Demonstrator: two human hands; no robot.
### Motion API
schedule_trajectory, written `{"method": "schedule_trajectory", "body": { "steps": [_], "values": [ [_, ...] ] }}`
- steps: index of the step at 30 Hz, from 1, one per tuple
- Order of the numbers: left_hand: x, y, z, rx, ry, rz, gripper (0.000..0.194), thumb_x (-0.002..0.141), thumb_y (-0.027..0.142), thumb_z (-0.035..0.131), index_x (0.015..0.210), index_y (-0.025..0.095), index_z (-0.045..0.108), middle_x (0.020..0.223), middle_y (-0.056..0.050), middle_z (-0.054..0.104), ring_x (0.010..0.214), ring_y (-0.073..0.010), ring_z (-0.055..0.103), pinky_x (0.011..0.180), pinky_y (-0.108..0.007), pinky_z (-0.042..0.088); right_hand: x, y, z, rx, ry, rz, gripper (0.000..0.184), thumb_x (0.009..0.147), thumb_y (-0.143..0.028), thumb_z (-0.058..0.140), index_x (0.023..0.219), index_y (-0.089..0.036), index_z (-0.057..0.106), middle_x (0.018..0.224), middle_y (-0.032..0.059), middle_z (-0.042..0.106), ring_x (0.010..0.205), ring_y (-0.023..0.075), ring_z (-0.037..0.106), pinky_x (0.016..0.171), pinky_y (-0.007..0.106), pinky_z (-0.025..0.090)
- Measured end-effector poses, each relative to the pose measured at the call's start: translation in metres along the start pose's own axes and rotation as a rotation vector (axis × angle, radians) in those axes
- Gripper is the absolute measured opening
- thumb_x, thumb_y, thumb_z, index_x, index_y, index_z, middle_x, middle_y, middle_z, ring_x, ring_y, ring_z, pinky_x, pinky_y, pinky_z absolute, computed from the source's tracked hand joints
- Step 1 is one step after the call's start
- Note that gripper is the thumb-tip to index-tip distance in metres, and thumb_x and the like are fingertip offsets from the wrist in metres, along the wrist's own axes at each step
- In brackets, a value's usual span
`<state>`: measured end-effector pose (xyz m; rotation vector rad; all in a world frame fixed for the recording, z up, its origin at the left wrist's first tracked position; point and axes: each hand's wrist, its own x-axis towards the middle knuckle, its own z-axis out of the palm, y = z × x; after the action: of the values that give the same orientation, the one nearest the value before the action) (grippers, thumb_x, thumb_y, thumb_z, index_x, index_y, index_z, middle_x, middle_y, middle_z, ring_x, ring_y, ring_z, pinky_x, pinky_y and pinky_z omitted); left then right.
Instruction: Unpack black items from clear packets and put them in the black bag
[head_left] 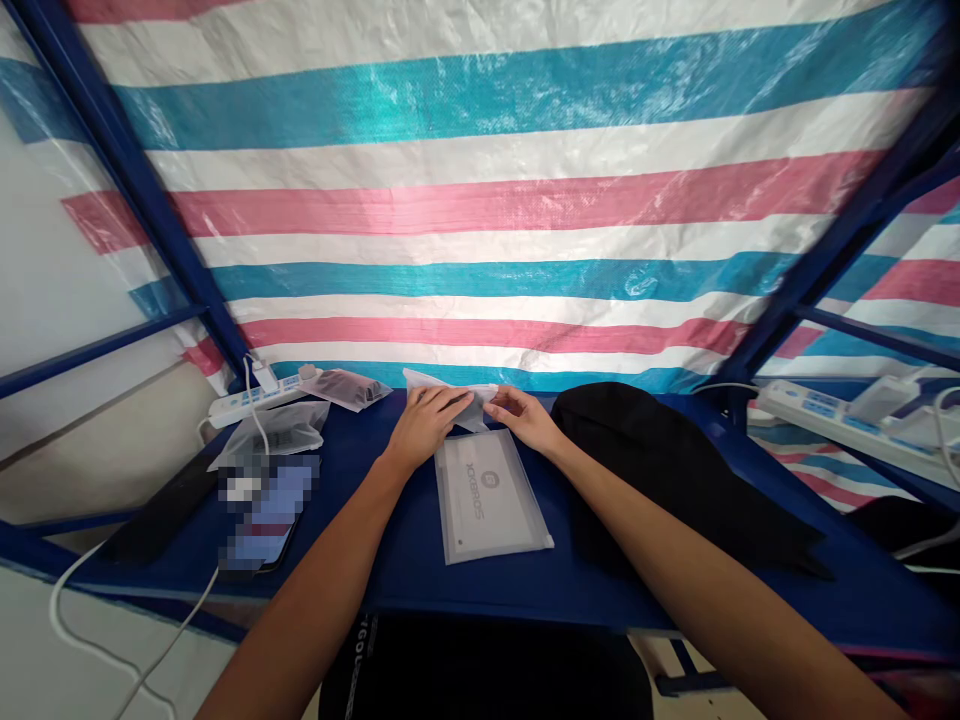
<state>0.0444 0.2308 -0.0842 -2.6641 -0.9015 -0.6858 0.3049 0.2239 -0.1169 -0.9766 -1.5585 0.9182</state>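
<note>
My left hand [424, 425] and my right hand [525, 415] meet at the far edge of a blue table [405, 580]. Both pinch a thin translucent plastic bag [457, 392] that lies against the striped tarp. The fingers of each hand are closed on the bag's edge. Just in front of my hands lies a frosted zip pouch [491, 497] with printed lettering, flat on the table.
A black cloth pile [675, 470] lies right of the pouch. Left are a phone [262, 515] on a cable, two bagged items [274, 430] [349, 387] and a white power strip [255, 397]. Another power strip [840, 415] sits far right. A striped tarp [480, 200] backs the table.
</note>
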Motion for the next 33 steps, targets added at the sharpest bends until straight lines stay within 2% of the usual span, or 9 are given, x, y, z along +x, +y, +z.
{"method": "schedule_trajectory", "body": {
  "steps": [5,9,14,17,20,23,26,29,33],
  "values": [
    [0.001,0.001,0.002,0.028,0.008,0.005,0.068,0.097,0.005,0.057,0.158,0.035,0.052,0.163,-0.006,0.054,0.144,-0.0288,0.053,0.115,-0.05,0.042,0.004,-0.004,0.009,0.088,0.105,0.045,0.054,0.081,-0.071,0.08,0.109,-0.025,0.074,0.094,0.0055,0.077,0.091,0.0268,0.074,0.072,0.037,0.063],
    [0.003,0.0,0.004,0.017,0.036,-0.013,0.066,0.097,0.009,0.061,0.156,0.035,0.054,0.163,-0.006,0.053,0.148,-0.03,0.048,0.12,-0.052,0.039,0.009,0.0,0.009,0.093,0.19,0.023,0.053,0.077,-0.072,0.082,0.099,-0.025,0.073,0.092,0.005,0.077,0.083,0.0252,0.074,0.081,0.042,0.065],
    [0.0,-0.003,-0.001,-0.035,0.198,-0.2,0.06,0.098,0.034,0.071,0.156,0.03,0.055,0.169,-0.01,0.044,0.157,-0.0355,0.035,0.127,-0.055,0.032,0.007,0.008,-0.002,-0.106,0.287,-0.006,0.047,0.089,-0.07,0.071,0.105,-0.026,0.073,0.098,0.0055,0.08,0.094,0.0276,0.076,0.093,0.047,0.063],
    [-0.005,-0.011,0.001,-0.095,0.244,-0.336,0.051,0.104,0.038,0.06,0.154,0.026,0.057,0.16,-0.011,0.056,0.151,-0.0325,0.044,0.126,-0.051,0.036,0.003,0.011,-0.008,-0.223,0.277,-0.012,0.036,0.093,-0.06,0.069,0.106,-0.027,0.073,0.101,0.0054,0.08,0.098,0.0286,0.077,0.096,0.048,0.062],
    [-0.009,-0.02,0.008,-0.207,0.216,-0.418,0.037,0.106,0.029,0.054,0.14,0.024,0.069,0.138,-0.01,0.07,0.133,-0.0272,0.06,0.116,-0.043,0.048,0.001,0.012,-0.009,-0.243,0.249,-0.01,0.028,0.093,-0.051,0.071,0.107,-0.027,0.075,0.106,0.0065,0.08,0.1,0.0292,0.076,0.095,0.048,0.063],
    [-0.011,-0.027,0.014,-0.29,0.214,-0.436,0.03,0.1,0.02,0.06,0.124,0.026,0.077,0.128,-0.007,0.074,0.123,-0.026,0.066,0.111,-0.042,0.053,0.001,0.01,-0.01,-0.283,0.262,-0.08,0.025,0.092,-0.045,0.07,0.105,-0.026,0.08,0.117,0.0083,0.076,0.1,0.0276,0.075,0.091,0.047,0.065],
    [-0.011,-0.029,0.019,-0.311,0.272,-0.422,0.028,0.096,0.017,0.064,0.117,0.027,0.08,0.125,-0.006,0.076,0.119,-0.0268,0.067,0.109,-0.043,0.053,-0.001,0.007,-0.011,-0.35,0.285,-0.137,0.025,0.093,-0.042,0.068,0.106,-0.026,0.083,0.113,0.009,0.073,0.091,0.0244,0.074,0.086,0.044,0.066],
    [-0.01,-0.026,0.022,-0.255,0.319,-0.379,0.022,0.098,0.024,0.068,0.116,0.027,0.081,0.123,-0.007,0.077,0.12,-0.0292,0.066,0.11,-0.047,0.05,-0.004,0.002,-0.009,-0.378,0.293,-0.166,0.021,0.093,-0.039,0.071,0.104,-0.026,0.084,0.105,0.0073,0.075,0.088,0.0242,0.075,0.086,0.043,0.065],
    [-0.009,-0.017,0.021,-0.186,0.319,-0.351,0.022,0.099,0.041,0.072,0.114,0.028,0.082,0.121,-0.007,0.078,0.121,-0.0318,0.066,0.111,-0.052,0.045,-0.01,-0.005,-0.001,-0.36,0.314,-0.137,0.016,0.09,-0.04,0.077,0.096,-0.024,0.08,0.093,0.005,0.08,0.083,0.0252,0.076,0.08,0.041,0.063]
  ]
}}
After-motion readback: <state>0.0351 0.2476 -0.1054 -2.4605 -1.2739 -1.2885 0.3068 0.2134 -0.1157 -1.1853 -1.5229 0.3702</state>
